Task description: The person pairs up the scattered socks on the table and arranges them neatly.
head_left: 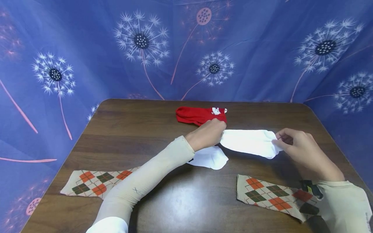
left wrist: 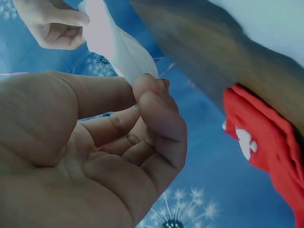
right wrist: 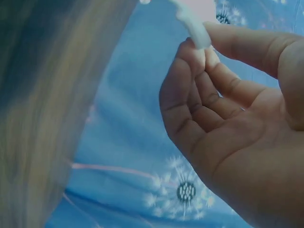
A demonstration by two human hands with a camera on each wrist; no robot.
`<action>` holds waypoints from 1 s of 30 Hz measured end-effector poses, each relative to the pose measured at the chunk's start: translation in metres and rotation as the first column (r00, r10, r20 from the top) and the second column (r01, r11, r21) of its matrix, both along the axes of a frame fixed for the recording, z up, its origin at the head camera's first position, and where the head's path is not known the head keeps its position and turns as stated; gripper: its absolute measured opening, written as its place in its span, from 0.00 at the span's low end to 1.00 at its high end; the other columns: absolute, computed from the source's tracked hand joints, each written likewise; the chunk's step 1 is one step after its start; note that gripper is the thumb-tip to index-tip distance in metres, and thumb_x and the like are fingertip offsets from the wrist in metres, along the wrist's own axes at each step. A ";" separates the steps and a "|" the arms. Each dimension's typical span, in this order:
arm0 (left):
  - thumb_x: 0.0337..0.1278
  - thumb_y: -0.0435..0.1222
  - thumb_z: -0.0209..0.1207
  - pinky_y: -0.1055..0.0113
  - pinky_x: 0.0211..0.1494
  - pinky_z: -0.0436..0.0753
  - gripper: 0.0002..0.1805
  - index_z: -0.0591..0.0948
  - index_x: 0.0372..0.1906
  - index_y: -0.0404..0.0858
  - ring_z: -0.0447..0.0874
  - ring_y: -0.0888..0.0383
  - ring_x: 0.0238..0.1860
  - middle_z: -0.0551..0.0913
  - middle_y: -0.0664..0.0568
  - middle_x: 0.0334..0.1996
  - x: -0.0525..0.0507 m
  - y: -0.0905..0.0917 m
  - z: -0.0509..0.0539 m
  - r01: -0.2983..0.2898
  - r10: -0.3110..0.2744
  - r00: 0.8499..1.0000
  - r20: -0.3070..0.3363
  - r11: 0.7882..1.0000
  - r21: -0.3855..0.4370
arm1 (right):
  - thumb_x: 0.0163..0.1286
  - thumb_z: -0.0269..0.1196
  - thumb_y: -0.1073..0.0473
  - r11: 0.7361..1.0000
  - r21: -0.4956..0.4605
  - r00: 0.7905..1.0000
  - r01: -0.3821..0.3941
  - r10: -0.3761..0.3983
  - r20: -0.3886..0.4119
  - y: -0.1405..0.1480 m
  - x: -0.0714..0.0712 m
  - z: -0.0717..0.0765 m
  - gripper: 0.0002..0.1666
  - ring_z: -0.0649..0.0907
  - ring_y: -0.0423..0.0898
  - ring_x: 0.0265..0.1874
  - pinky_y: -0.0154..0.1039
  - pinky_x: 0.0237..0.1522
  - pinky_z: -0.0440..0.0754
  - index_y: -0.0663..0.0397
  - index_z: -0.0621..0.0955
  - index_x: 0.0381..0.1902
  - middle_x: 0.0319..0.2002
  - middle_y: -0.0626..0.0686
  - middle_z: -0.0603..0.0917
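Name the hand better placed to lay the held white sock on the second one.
Probably the left hand: in the head view it appears nearer the second white sock, while pinching one end of the held white sock. The right hand pinches the other end, farther off.

A long L slv. (head_left: 145,181) is worn: cream, close-fitting, lightly creased, ended at the wrist by a neat edge. A small dark X-like mark (head_left: 136,191) is borne on it, approx. mid-forearm. Farther up, it's met by a white cuff (head_left: 109,226). A matching cream R slv. (head_left: 344,207) is worn, w/ faint lettering (head_left: 367,220) too small to be read. L hand (head_left: 206,134) & R hand (head_left: 304,150) are left bare.
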State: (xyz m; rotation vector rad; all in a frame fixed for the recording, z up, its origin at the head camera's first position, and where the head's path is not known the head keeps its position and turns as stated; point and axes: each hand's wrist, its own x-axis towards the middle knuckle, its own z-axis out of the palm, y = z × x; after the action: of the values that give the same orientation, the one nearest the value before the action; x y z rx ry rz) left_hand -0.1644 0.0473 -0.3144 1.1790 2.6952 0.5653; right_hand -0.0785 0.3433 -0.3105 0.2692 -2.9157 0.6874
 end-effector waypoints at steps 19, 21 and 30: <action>0.61 0.22 0.52 0.70 0.23 0.63 0.13 0.77 0.24 0.38 0.59 0.61 0.21 0.72 0.52 0.16 0.016 -0.071 -0.015 -0.065 0.058 0.994 -0.093 0.995 -0.076 | 0.62 0.70 0.66 0.980 -0.108 0.986 -0.167 0.167 -0.004 -0.066 -0.005 -0.022 0.07 0.77 0.40 0.25 0.31 0.26 0.76 0.58 0.83 0.37 0.26 0.47 0.82; 0.60 0.21 0.51 0.70 0.22 0.63 0.13 0.77 0.23 0.39 0.59 0.62 0.22 0.72 0.53 0.16 0.018 -0.077 -0.017 -0.070 0.063 0.993 -0.096 0.995 -0.077 | 0.62 0.70 0.67 0.976 -0.109 0.982 -0.186 0.189 0.014 -0.071 -0.005 -0.024 0.07 0.78 0.40 0.26 0.31 0.27 0.77 0.58 0.82 0.37 0.26 0.46 0.82; 0.59 0.21 0.52 0.70 0.21 0.67 0.12 0.78 0.25 0.38 0.62 0.62 0.21 0.73 0.53 0.16 0.025 -0.101 -0.024 -0.112 0.106 0.991 -0.075 0.991 -0.071 | 0.59 0.72 0.68 0.969 -0.116 0.972 -0.220 0.227 0.052 -0.095 -0.008 -0.028 0.10 0.76 0.42 0.26 0.32 0.27 0.77 0.58 0.83 0.37 0.26 0.46 0.81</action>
State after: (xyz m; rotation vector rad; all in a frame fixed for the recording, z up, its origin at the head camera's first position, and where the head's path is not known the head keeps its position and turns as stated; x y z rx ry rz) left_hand -0.1395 -0.0534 -0.3384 1.0578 2.8281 0.4395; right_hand -0.0864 0.2478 -0.3382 0.5808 -2.9226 0.9019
